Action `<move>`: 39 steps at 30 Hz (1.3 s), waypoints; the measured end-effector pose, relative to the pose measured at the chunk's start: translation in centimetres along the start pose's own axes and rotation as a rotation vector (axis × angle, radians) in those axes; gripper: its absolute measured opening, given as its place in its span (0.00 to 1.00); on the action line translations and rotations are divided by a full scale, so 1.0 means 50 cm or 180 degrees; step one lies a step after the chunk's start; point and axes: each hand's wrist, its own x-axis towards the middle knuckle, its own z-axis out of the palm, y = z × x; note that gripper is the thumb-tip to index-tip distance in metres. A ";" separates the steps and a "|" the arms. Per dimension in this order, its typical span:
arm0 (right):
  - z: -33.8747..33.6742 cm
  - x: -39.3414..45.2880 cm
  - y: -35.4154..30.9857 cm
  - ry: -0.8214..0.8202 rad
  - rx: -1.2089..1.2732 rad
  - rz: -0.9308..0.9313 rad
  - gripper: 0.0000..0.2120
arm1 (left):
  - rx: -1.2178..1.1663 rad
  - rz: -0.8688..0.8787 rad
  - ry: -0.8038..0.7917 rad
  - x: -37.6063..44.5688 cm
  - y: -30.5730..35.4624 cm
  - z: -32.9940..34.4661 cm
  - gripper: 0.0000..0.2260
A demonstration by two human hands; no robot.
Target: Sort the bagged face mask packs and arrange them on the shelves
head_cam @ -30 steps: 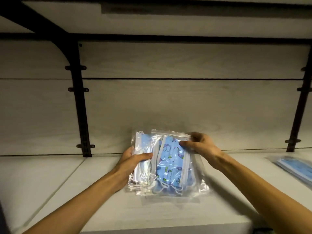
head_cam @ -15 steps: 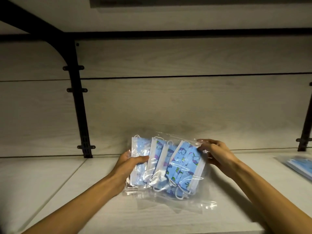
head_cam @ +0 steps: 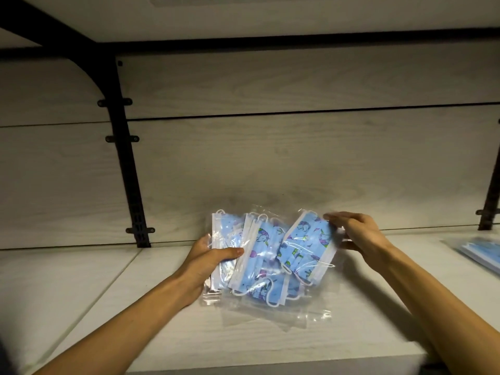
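Head view: A pale wood-grain shelf [head_cam: 189,331] backed by matching wall panels [head_cam: 270,85] and black metal brackets [head_cam: 127,163] holds a fan of clear, crinkled bags of blue printed face masks [head_cam: 270,255]. The left hand [head_cam: 208,261] grips the fan's left end, thumb on top; the right hand [head_cam: 359,234] pinches the rightmost pack's [head_cam: 308,244] edge. Another flat blue pack [head_cam: 481,251] lies well apart at right.
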 end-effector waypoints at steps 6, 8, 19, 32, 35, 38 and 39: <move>-0.022 0.009 -0.006 0.0537 0.0207 0.0067 0.08 | -0.0037 -0.0042 0.0069 0.004 -0.004 -0.003 0.15; -0.016 0.006 -0.006 0.0440 -0.0004 0.0010 0.09 | -0.0002 -0.0049 0.0050 0.005 -0.001 -0.003 0.17; 0.076 -0.067 -0.039 -0.1239 -0.0983 -0.1489 0.09 | -0.0259 -0.0268 -0.0061 0.003 0.012 0.018 0.14; 0.101 -0.021 -0.041 -0.1299 -0.3050 -0.1909 0.05 | -0.0387 -0.0741 0.0203 0.022 0.013 0.001 0.17; 0.063 0.000 -0.037 -0.1125 -0.3088 -0.1657 0.02 | -0.0337 -0.0793 0.0231 0.022 0.016 -0.001 0.17; 0.034 0.015 -0.044 -0.0938 -0.3179 -0.1534 0.03 | -0.0214 -0.0862 0.0185 0.023 0.019 -0.001 0.19; 0.029 0.017 -0.047 -0.0875 -0.3184 -0.1527 0.04 | -0.0191 -0.0874 0.0155 0.022 0.021 -0.001 0.19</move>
